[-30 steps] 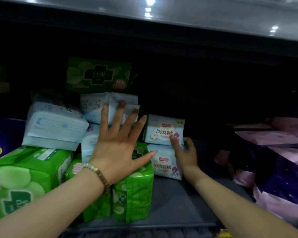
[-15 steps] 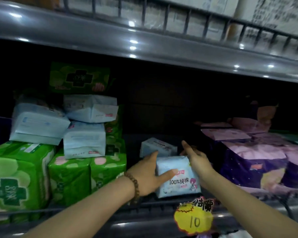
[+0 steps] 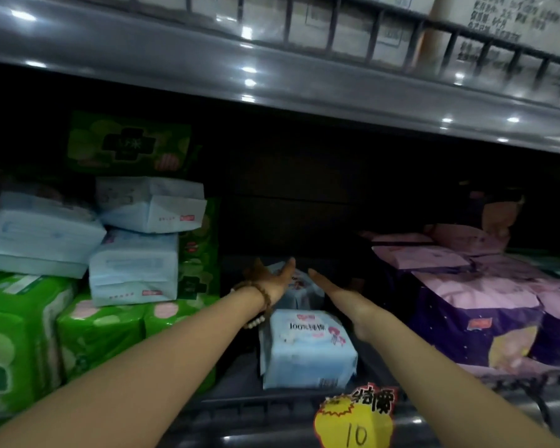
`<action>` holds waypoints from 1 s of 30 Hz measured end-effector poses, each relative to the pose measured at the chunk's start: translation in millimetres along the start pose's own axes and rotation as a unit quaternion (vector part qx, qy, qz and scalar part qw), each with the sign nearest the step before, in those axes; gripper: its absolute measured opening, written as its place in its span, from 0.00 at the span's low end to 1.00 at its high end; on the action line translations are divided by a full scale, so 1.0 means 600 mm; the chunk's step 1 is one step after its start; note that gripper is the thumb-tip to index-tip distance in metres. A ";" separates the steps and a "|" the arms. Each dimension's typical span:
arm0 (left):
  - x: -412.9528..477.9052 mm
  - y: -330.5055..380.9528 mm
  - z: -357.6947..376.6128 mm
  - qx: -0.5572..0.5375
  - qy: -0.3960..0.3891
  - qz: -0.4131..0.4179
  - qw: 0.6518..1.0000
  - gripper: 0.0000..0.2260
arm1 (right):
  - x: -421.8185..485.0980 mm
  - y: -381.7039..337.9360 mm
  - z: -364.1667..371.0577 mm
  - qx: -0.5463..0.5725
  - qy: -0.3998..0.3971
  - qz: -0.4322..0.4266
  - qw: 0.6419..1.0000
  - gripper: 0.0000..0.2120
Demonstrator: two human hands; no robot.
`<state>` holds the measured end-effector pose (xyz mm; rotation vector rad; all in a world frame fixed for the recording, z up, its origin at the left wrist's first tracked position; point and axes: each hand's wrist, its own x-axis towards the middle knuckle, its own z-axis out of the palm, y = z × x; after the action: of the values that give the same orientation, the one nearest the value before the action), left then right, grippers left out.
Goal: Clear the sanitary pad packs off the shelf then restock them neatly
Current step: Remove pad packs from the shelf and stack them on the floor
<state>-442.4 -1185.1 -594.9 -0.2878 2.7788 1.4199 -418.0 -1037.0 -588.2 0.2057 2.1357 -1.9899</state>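
Observation:
A light-blue pad pack lies flat near the front of the shelf, its print upside down to me. Behind it a second small white-blue pack sits deeper in the dark. My left hand, with a bead bracelet at the wrist, reaches in with straight fingers along that rear pack's left side. My right hand stretches in flat on its right side. Whether either hand touches the rear pack is unclear. Neither hand holds anything.
White-blue packs are stacked on green packs at the left, with a green box above. Purple-and-pink packs fill the right. A yellow price tag marked 10 hangs on the front rail. The upper shelf edge overhangs.
The front light-blue pack, held between both hands half a second ago, now lies flat on the shelf. Both hands have let go and reached deeper toward the rear pack.

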 end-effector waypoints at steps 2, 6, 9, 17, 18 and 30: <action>0.030 0.009 0.005 0.049 0.001 -0.015 0.999 0.42 | 0.021 0.003 0.006 0.008 -0.022 0.019 1.000 0.15; 0.067 0.004 0.015 0.011 -0.049 -0.048 0.998 0.36 | 0.060 0.017 0.006 -0.021 -0.022 0.031 0.999 0.22; 0.055 0.023 0.009 -0.050 -0.056 -0.025 0.997 0.33 | 0.068 0.022 -0.006 0.029 -0.037 0.021 0.999 0.19; -0.046 0.091 -0.051 -0.112 0.057 0.140 0.982 0.27 | -0.025 -0.068 -0.054 0.080 0.013 -0.174 0.981 0.11; -0.059 0.087 -0.055 -0.121 0.040 0.129 0.983 0.28 | -0.038 -0.069 -0.061 0.075 0.009 -0.173 0.982 0.11; -0.167 -0.012 -0.013 -0.253 -0.171 -0.017 0.952 0.50 | -0.156 0.000 -0.014 0.022 -0.014 -0.030 0.999 0.27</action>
<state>-341.8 -1179.4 -587.1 -0.0763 2.1025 1.9392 -328.0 -1024.6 -564.0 0.1197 2.1066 -2.0617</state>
